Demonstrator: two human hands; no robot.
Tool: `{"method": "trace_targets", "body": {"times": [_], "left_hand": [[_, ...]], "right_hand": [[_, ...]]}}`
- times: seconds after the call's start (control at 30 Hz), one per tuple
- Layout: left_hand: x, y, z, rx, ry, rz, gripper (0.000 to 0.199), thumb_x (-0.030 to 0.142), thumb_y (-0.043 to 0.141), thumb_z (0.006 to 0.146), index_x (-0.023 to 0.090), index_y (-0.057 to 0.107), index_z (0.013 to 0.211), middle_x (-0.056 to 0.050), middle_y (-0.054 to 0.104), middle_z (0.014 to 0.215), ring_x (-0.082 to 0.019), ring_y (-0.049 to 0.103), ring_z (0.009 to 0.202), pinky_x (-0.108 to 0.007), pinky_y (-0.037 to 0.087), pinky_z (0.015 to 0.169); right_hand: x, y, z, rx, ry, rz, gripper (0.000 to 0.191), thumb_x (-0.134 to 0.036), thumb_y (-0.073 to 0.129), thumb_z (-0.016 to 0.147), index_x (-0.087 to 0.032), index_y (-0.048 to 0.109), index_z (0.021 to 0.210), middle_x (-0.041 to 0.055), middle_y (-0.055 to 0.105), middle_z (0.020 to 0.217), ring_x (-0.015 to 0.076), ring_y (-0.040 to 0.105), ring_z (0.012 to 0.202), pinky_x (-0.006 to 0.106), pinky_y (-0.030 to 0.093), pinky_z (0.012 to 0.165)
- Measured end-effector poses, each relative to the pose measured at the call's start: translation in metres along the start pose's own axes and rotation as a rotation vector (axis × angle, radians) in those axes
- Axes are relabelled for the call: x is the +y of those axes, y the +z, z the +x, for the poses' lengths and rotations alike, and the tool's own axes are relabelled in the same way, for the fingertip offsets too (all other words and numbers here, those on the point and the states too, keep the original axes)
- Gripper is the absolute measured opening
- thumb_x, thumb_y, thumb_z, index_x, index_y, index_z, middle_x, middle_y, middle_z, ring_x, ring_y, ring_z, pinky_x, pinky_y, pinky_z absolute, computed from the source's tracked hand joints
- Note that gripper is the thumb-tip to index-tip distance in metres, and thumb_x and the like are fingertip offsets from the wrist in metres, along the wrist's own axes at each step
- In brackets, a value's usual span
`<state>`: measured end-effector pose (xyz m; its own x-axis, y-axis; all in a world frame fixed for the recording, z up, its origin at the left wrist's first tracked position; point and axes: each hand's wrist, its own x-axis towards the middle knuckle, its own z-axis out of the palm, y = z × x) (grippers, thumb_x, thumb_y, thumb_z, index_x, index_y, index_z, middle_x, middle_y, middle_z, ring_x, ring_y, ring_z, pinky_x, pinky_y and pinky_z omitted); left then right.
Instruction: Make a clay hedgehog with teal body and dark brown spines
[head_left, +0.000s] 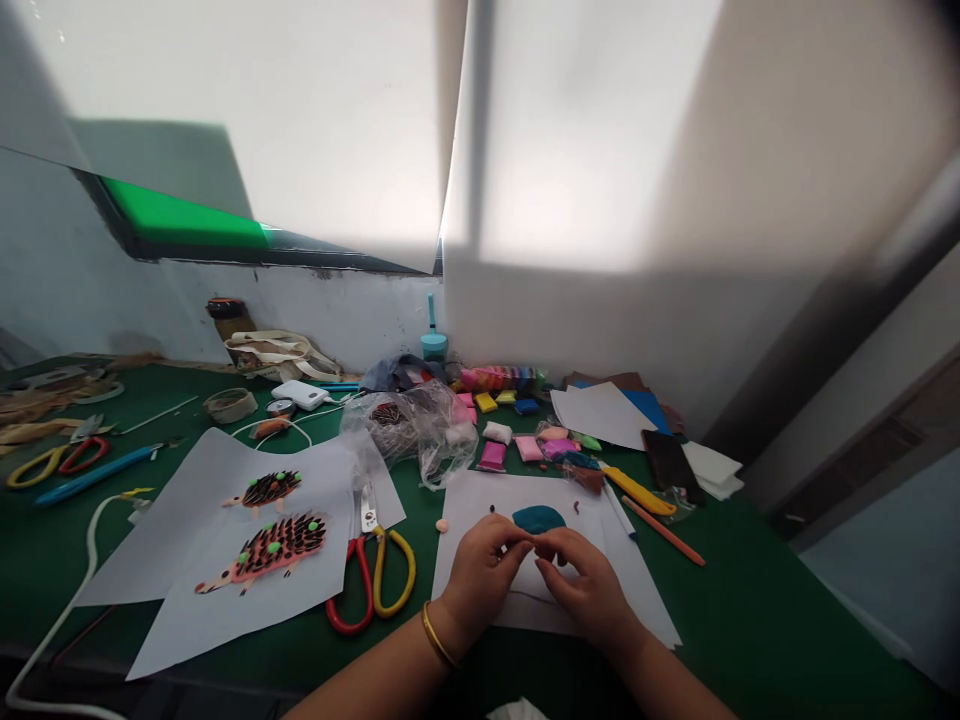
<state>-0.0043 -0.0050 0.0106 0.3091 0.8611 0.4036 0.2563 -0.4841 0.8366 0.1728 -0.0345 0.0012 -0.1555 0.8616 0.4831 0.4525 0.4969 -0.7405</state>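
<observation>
My left hand (pixel 484 570) and my right hand (pixel 585 580) meet fingertip to fingertip over a white sheet (pixel 480 495). Both pinch something small between them, too hidden by the fingers to name. Just beyond the fingertips a teal leaf-like shape (pixel 538 518) lies on the sheet. A small dark dot (pixel 492 509) and a small brown curved piece (pixel 577 507) sit on either side of it. A thin line crosses the paper below my hands.
Scissors with red and yellow handles (pixel 371 575) lie left of the sheet, beside papers with hedgehog figures (pixel 281 548). Colourful clay packets (pixel 493 456) and a plastic bag (pixel 420 425) are behind. On the right are a yellow cutter (pixel 637 491), an orange stick (pixel 664 530) and a dark phone (pixel 671 465).
</observation>
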Motion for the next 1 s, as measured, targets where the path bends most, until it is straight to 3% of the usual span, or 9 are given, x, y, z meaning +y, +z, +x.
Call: {"method": "trace_targets", "body": {"times": [0.3,0.5,0.73,0.9,1.0], "left_hand": [[-0.0075,0.0035,-0.0011,-0.030,-0.069,-0.018,0.012,0.026,0.062,0.087,0.019,0.071,0.084,-0.004,0.065,0.082,-0.016,0.057,0.076,-0.027,0.045,0.070],[-0.0079,0.0024,-0.0025,-0.094,-0.085,-0.135,0.036,0.035,0.063,0.087,0.023,0.065,0.121,-0.006,0.068,0.101,-0.019,0.062,0.090,-0.030,0.048,0.077],[-0.0071,0.0048,-0.0001,-0.040,-0.046,-0.083,0.015,0.032,0.066,0.085,0.021,0.075,0.091,-0.006,0.068,0.088,-0.018,0.060,0.081,-0.028,0.048,0.074],[-0.0077,0.0048,0.0011,0.019,-0.072,-0.027,0.012,0.028,0.065,0.085,0.020,0.073,0.083,-0.005,0.067,0.082,-0.017,0.059,0.076,-0.028,0.047,0.070],[-0.0075,0.0044,0.0014,0.007,-0.084,-0.050,0.012,0.028,0.065,0.084,0.020,0.074,0.085,-0.005,0.069,0.082,-0.018,0.061,0.080,-0.029,0.048,0.074]], "right_hand": [[-0.0004,-0.0013,0.0014,0.000,0.037,-0.005,0.017,-0.031,0.053,0.093,-0.022,0.067,0.089,0.0042,0.067,0.083,0.0170,0.059,0.073,0.029,0.051,0.065],[-0.0014,-0.0020,0.0013,0.049,0.030,0.013,0.018,-0.032,0.053,0.093,-0.022,0.066,0.086,0.0046,0.066,0.081,0.0175,0.059,0.072,0.030,0.051,0.064],[-0.0025,0.0000,0.0016,0.016,0.008,-0.001,0.016,-0.030,0.055,0.092,-0.023,0.069,0.090,0.0046,0.068,0.082,0.0177,0.060,0.072,0.030,0.052,0.064],[-0.0034,-0.0004,0.0014,-0.030,0.044,0.007,0.020,-0.029,0.053,0.092,-0.023,0.070,0.100,0.0070,0.070,0.094,0.0198,0.064,0.083,0.031,0.053,0.068],[-0.0008,-0.0007,0.0012,-0.020,0.062,-0.011,0.019,-0.030,0.054,0.092,-0.023,0.070,0.099,0.0062,0.070,0.092,0.0190,0.063,0.079,0.030,0.052,0.066]]}}
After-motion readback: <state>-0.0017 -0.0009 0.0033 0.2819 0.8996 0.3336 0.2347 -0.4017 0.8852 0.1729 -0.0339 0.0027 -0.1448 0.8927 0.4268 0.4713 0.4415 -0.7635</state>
